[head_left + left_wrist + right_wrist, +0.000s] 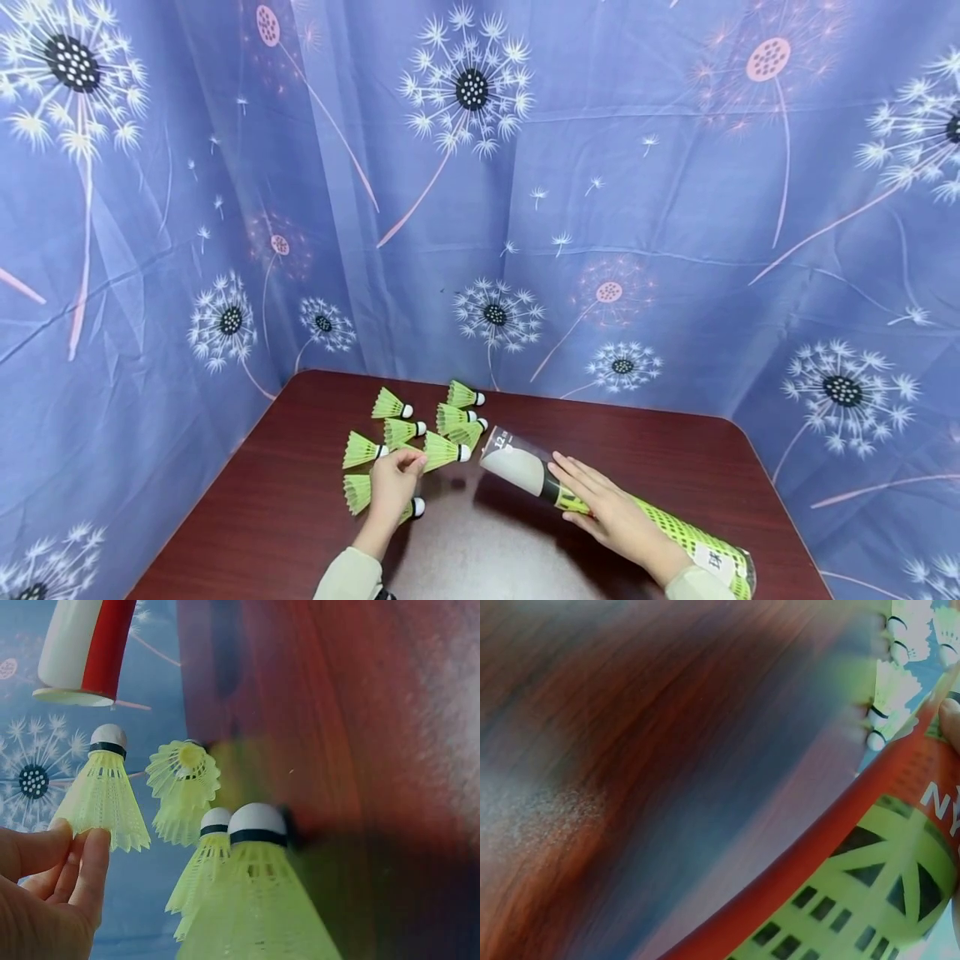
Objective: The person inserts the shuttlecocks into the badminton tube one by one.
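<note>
My left hand (393, 485) pinches the skirt edge of a yellow-green shuttlecock (444, 451) between thumb and fingers. In the left wrist view this shuttlecock (106, 791) has its white cork tip toward the mouth of a tube (86, 656), with a small gap between them. My right hand (617, 518) grips that clear-ended shuttlecock tube (693, 537) from above, which lies slanted with its mouth toward the left hand. Through the tube's wall, yellow-green netting and a red band show in the right wrist view. The palm side of the right hand is hidden.
Several loose shuttlecocks (360, 450) lie around and beyond the left hand, some partly hidden by it. Two more (457, 417) sit near the table's back edge. The dark red-brown table (300, 517) is bordered by a blue dandelion-print curtain (420, 275).
</note>
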Available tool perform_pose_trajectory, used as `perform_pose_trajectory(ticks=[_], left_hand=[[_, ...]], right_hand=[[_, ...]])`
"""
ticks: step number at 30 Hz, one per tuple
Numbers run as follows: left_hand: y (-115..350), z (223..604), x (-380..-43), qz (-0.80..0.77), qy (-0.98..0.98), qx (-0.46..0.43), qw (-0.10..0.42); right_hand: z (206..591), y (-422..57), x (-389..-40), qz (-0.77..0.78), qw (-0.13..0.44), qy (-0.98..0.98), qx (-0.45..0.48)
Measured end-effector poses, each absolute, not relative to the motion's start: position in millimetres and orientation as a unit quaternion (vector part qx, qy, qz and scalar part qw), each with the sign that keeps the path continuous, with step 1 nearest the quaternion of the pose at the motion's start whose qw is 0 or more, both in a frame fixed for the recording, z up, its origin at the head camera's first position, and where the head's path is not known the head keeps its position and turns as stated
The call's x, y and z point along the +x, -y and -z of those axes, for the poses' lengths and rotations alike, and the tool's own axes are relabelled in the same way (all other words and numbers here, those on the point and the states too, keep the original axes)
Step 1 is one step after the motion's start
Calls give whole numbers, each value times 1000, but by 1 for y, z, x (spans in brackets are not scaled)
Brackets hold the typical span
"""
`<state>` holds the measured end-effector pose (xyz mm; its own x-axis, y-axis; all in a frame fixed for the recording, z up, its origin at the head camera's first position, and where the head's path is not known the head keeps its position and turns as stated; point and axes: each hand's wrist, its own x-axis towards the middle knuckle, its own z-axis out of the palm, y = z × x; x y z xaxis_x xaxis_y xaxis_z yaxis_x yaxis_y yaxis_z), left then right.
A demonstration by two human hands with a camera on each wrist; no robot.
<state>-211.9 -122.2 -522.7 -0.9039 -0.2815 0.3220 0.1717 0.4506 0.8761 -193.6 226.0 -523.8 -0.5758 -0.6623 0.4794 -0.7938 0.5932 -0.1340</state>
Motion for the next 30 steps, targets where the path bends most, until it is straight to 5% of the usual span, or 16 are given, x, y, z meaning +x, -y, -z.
perform_pose_trajectory(ticks=[30], left_hand=[[96, 517, -221, 551, 806, -121, 179]], right_hand=[[527, -216, -193, -162, 208, 863, 431]])
